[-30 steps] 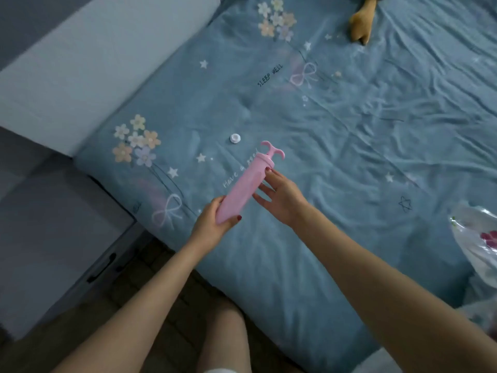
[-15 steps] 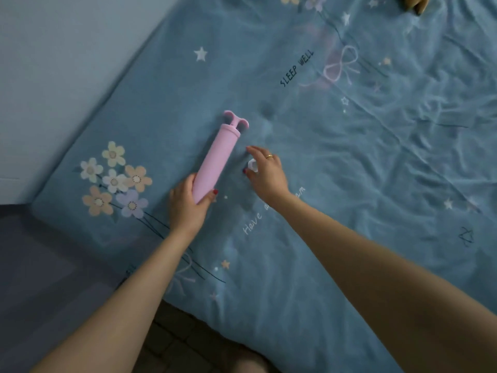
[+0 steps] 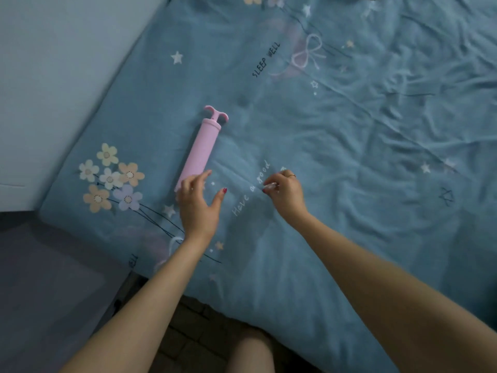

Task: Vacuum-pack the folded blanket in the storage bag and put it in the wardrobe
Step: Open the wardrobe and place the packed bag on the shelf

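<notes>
Pump [image 3: 200, 149] lies on the bed [image 3: 349, 184], looks like light stiff plastic, so grab the barrel mid-length. Left hand [image 3: 197, 203] hangs open at its near end. Right hand [image 3: 283, 193] pinches a small white cap [image 3: 269, 186]. Bag and blanket aren't in view.

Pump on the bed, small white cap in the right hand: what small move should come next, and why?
Probably lift the right hand clear of the bed with the cap and turn toward the storage bag, which is out of view. The cap is pinched in its fingertips, the pump lies flat on the sheet, and the left hand is open over its near end, gripping nothing.
</notes>
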